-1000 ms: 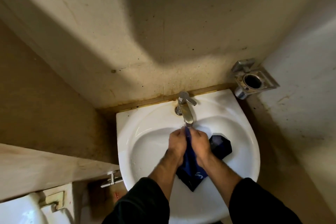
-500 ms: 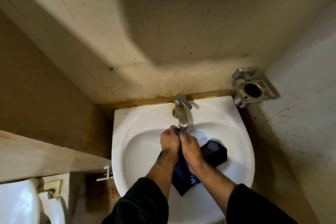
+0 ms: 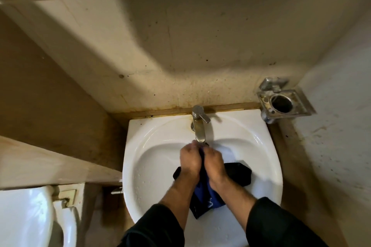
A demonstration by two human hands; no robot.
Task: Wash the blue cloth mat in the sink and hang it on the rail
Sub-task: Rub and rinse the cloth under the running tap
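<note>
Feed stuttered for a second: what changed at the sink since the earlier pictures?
Little. Both hands, left hand and right hand, still grip the blue cloth mat under the tap, kneading it; nothing let go. The view drifted, so the sink sits lower in frame. Wall holder unchanged.

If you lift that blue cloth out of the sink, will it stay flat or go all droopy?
Probably droopy: the blue cloth is bunched between the left hand and right hand, and its loose end sags into the sink. It is held right under the tap, so it may be wet, heavier and drippy.
</note>
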